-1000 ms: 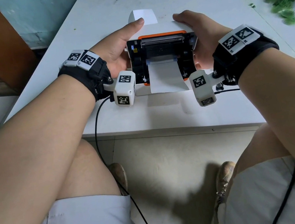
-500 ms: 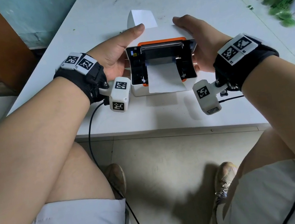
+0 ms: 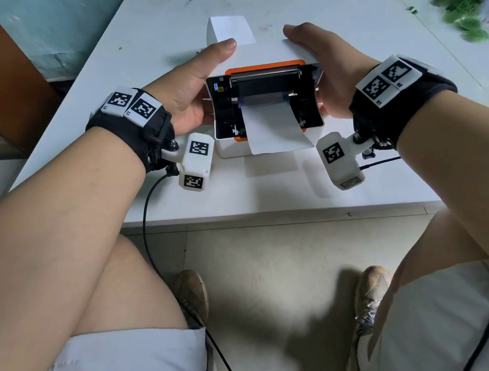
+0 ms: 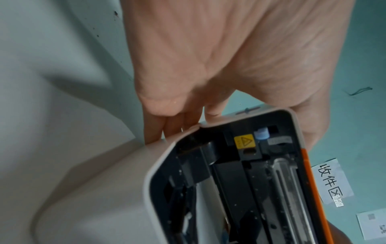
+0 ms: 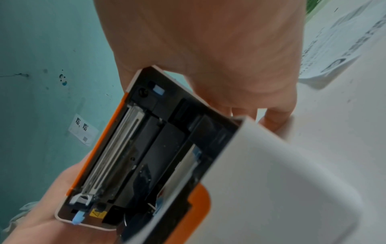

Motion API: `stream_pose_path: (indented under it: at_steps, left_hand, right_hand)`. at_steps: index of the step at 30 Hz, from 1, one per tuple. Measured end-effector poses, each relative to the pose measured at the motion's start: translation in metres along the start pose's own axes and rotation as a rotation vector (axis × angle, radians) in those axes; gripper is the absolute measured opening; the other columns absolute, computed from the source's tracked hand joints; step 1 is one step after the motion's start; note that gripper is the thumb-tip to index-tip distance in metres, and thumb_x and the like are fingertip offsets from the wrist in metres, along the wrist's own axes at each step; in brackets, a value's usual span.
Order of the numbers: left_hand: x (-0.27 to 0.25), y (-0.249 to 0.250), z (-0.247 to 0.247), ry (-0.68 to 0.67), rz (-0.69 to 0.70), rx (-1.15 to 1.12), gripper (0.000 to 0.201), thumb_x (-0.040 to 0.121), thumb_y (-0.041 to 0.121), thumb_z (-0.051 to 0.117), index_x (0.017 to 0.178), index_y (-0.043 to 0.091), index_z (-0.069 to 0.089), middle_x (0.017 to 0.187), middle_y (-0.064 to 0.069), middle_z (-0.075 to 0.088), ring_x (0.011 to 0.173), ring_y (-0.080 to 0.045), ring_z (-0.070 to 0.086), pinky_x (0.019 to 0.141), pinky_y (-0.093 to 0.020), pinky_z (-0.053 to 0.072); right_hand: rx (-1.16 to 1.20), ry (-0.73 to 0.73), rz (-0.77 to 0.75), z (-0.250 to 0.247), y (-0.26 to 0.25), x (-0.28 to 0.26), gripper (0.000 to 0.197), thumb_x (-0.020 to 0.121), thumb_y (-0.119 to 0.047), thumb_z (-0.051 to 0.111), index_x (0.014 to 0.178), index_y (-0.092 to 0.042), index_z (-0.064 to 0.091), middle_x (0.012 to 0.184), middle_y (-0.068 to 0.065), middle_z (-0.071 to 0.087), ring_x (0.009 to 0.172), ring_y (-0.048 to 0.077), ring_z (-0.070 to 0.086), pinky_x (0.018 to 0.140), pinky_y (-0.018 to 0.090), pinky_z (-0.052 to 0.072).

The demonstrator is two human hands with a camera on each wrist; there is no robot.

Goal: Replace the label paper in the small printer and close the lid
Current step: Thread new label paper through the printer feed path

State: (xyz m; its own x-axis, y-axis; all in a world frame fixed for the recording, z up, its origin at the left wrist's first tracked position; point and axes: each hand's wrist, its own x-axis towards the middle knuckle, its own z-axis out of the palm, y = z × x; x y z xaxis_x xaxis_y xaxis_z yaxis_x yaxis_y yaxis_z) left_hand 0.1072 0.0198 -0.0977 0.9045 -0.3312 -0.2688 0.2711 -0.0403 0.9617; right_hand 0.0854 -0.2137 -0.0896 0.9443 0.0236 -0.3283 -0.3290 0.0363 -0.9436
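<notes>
Printer (image 3: 266, 110) sits at the table's (image 3: 270, 194) near edge, lid (image 3: 260, 53) up and not yet shut. Left hand (image 3: 189, 94) and right hand (image 3: 331, 73) each grip 1 lid side, thumbs on top. Risk: label paper (image 3: 274, 128) hangs over the front; uneven closing could skew or pinch it. Roll inside is hidden, and so is the latch. The white block (image 3: 228, 31) behind the lid is unclear.

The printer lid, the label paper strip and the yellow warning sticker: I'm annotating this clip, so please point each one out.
printer lid (image 3: 263, 52): head view, on its white outer top face.
label paper strip (image 3: 274, 128): head view, middle of the white strip.
yellow warning sticker (image 4: 244, 141): left wrist view, centre of the sticker.
</notes>
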Motion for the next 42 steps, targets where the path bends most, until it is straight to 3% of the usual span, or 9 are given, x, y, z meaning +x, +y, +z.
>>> stream_pose_path:
  at_steps: [5, 8, 11, 14, 22, 26, 30, 36, 42]
  left_hand:
    - [-0.001, -0.001, 0.000, -0.006, -0.006, 0.001, 0.048, 0.096, 0.054, 0.069, 0.134, 0.025, 0.067, 0.142, -0.016, 0.068, 0.122, -0.034, 0.071, 0.108, -0.059, 0.052]
    - [-0.002, 0.000, 0.001, 0.000, -0.009, -0.002, 0.047, 0.096, 0.053, 0.069, 0.134, 0.025, 0.068, 0.142, -0.016, 0.068, 0.130, -0.037, 0.067, 0.108, -0.059, 0.052]
    - [-0.002, 0.000, 0.000, 0.000, -0.004, 0.009, 0.035, 0.099, 0.052, 0.066, 0.122, 0.027, 0.071, 0.123, -0.010, 0.075, 0.110, -0.031, 0.074, 0.106, -0.054, 0.055]
    - [-0.002, 0.001, 0.000, -0.006, -0.004, 0.018, 0.037, 0.099, 0.053, 0.065, 0.125, 0.026, 0.069, 0.115, -0.006, 0.075, 0.095, -0.025, 0.075, 0.096, -0.048, 0.060]
    - [0.000, -0.002, -0.004, -0.029, 0.005, 0.029, 0.067, 0.095, 0.056, 0.069, 0.149, 0.018, 0.058, 0.124, -0.010, 0.070, 0.090, -0.026, 0.074, 0.086, -0.042, 0.061]
    - [0.002, -0.004, -0.007, -0.033, 0.022, 0.019, 0.076, 0.085, 0.057, 0.078, 0.147, 0.016, 0.061, 0.134, -0.019, 0.069, 0.103, -0.032, 0.071, 0.099, -0.050, 0.058]
    - [0.001, -0.006, -0.007, -0.033, 0.054, -0.025, 0.077, 0.081, 0.053, 0.084, 0.144, 0.013, 0.064, 0.150, -0.026, 0.057, 0.113, -0.036, 0.067, 0.110, -0.062, 0.048]
    - [-0.003, -0.008, -0.005, 0.029, 0.098, -0.015, 0.078, 0.076, 0.047, 0.086, 0.140, 0.006, 0.067, 0.138, -0.027, 0.067, 0.106, -0.033, 0.066, 0.091, -0.050, 0.058]
    - [-0.006, -0.011, -0.005, 0.046, 0.114, -0.002, 0.051, 0.089, 0.041, 0.080, 0.129, 0.010, 0.074, 0.122, -0.016, 0.075, 0.103, -0.030, 0.066, 0.080, -0.038, 0.059]
  right_hand:
    - [-0.003, 0.010, 0.012, 0.000, -0.001, -0.001, 0.030, 0.088, -0.060, 0.071, 0.093, -0.031, 0.070, 0.078, -0.005, 0.075, 0.075, 0.023, 0.076, 0.079, 0.040, 0.058]
    - [-0.011, 0.007, 0.013, 0.000, -0.001, -0.002, 0.030, 0.088, -0.060, 0.071, 0.094, -0.030, 0.069, 0.080, -0.004, 0.074, 0.077, 0.023, 0.076, 0.082, 0.041, 0.059]
    - [-0.021, -0.007, 0.014, 0.000, -0.001, -0.002, 0.031, 0.086, -0.060, 0.072, 0.095, -0.030, 0.070, 0.089, -0.001, 0.074, 0.084, 0.026, 0.077, 0.098, 0.047, 0.057]
    - [-0.029, -0.014, 0.018, 0.000, -0.002, -0.004, 0.030, 0.088, -0.059, 0.071, 0.092, -0.029, 0.069, 0.086, -0.002, 0.073, 0.082, 0.026, 0.075, 0.103, 0.049, 0.053]
    - [-0.026, 0.004, 0.007, 0.000, -0.001, -0.006, 0.027, 0.085, -0.056, 0.074, 0.091, -0.030, 0.070, 0.090, 0.000, 0.074, 0.100, 0.032, 0.081, 0.111, 0.051, 0.049]
    - [-0.017, 0.012, 0.006, 0.000, 0.000, -0.007, 0.025, 0.082, -0.055, 0.077, 0.090, -0.032, 0.073, 0.090, -0.003, 0.076, 0.118, 0.031, 0.075, 0.112, 0.051, 0.049]
    - [-0.006, 0.019, -0.001, -0.002, 0.002, -0.007, 0.023, 0.081, -0.054, 0.078, 0.091, -0.034, 0.074, 0.093, -0.005, 0.077, 0.095, 0.024, 0.079, 0.111, 0.046, 0.049]
    - [-0.011, -0.015, -0.002, -0.005, 0.003, -0.007, 0.019, 0.089, -0.051, 0.073, 0.082, -0.034, 0.074, 0.086, -0.010, 0.075, 0.090, 0.021, 0.071, 0.101, 0.043, 0.047]
    - [-0.008, -0.059, -0.017, -0.010, 0.004, -0.008, 0.021, 0.090, -0.050, 0.073, 0.076, -0.035, 0.080, 0.092, -0.012, 0.076, 0.098, 0.020, 0.069, 0.118, 0.050, 0.039]
